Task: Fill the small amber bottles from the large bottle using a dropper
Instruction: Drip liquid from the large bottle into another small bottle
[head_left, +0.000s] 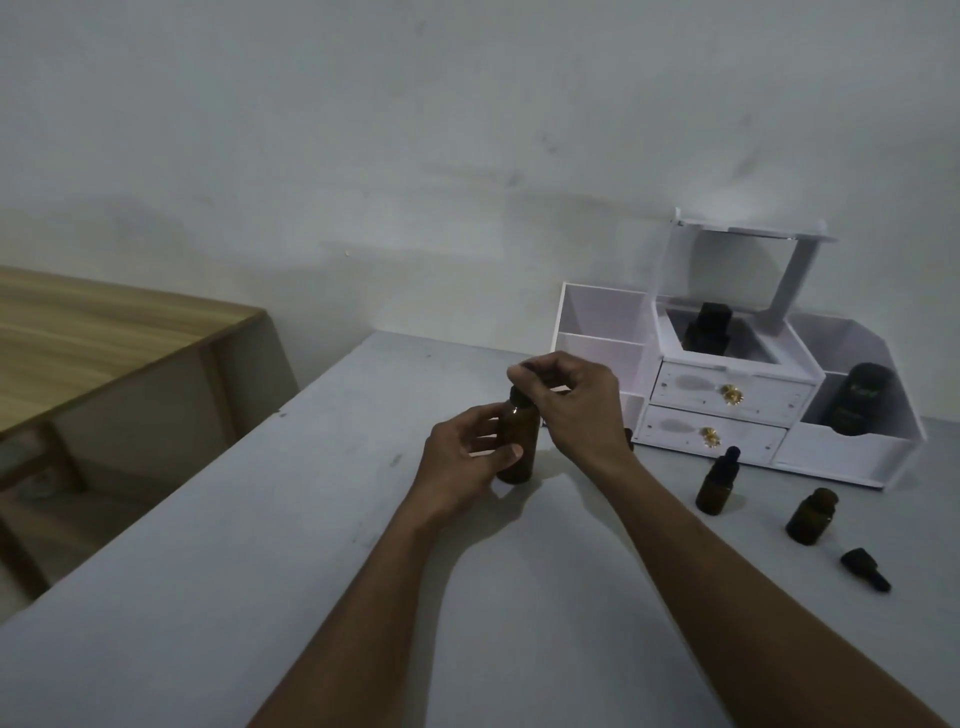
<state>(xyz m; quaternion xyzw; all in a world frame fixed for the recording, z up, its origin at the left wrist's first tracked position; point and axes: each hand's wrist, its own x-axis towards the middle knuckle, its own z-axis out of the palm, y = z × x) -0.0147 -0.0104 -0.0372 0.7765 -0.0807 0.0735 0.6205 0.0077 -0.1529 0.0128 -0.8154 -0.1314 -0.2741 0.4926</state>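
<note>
The large amber bottle (516, 441) stands upright on the grey table (260, 545). My left hand (465, 462) grips its body from the left. My right hand (569, 402) is above it, fingers pinching the black dropper cap (518, 396) at the bottle's neck. To the right stand two small amber bottles: one (718, 483) with a black dropper cap on, and one (811, 517) with an open mouth. A loose black dropper cap (865, 569) lies on its side beside the open one.
A white organiser (727, 400) with two drawers and open compartments stands against the wall at the back right, holding dark bottles (706, 327) (860, 397). A wooden table (104, 332) sits lower at the left, past the grey table's left edge.
</note>
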